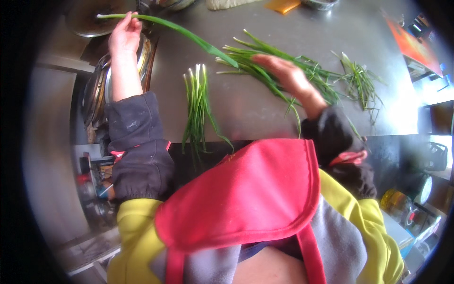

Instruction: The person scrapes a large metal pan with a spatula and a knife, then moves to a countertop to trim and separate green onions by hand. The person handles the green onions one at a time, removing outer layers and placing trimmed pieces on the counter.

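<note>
My left hand (126,34), raised at the upper left, pinches a single green onion (177,29) near its white root end; its long leaf reaches right over the metal table. My right hand (283,72), blurred, lies over a loose pile of green onions (262,46). Whether it grips any of them cannot be told. Between my arms a smaller bunch of green onions (196,96) rests with its white ends pointing away from me and its leaves hanging over the near edge. Thin, tangled green scraps (360,81) lie right of the pile.
Round metal lids or pans (103,92) stand along the left side of the metal table (227,117). At the far edge are an orange packet (282,5) and a metal bowl (321,3). An orange-red box (413,44) is at the right; a bottle of yellow liquid (395,204) stands lower right.
</note>
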A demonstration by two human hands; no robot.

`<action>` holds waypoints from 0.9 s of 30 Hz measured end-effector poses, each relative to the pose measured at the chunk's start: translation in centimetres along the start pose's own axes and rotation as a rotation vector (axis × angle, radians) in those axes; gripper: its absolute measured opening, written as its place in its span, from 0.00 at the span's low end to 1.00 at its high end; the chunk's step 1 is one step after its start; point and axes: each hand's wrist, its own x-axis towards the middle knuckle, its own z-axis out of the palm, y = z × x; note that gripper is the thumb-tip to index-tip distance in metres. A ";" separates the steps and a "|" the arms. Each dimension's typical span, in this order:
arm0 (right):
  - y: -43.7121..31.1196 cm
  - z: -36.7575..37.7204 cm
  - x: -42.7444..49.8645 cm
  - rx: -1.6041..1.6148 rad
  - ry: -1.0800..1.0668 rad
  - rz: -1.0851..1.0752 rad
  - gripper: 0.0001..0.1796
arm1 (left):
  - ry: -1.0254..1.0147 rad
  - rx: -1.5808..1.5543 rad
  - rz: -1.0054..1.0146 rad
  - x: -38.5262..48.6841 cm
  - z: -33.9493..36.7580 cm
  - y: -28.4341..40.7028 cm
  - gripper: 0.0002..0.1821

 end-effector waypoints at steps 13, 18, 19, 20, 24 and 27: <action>4.1 9.1 -1.5 0.628 -0.401 0.608 0.20 | 0.278 0.367 -0.024 0.5 -9.7 1.2 0.09; 4.9 10.5 -2.4 0.392 -0.457 0.705 0.13 | 0.433 0.280 -0.017 1.3 -14.2 0.9 0.09; 4.9 10.2 -2.4 0.349 -0.434 0.743 0.13 | 0.478 0.250 -0.022 1.5 -15.0 0.4 0.09; 4.9 9.9 -2.5 0.349 -0.379 0.784 0.12 | 0.504 0.238 -0.043 1.6 -15.7 -0.1 0.08; 4.4 7.9 -3.4 0.127 -0.245 0.757 0.11 | 0.411 0.436 -0.208 -0.7 -17.5 -4.6 0.06; 3.7 6.3 -4.9 0.126 -0.059 0.774 0.12 | 0.200 0.687 -0.400 -3.3 -17.4 -9.9 0.06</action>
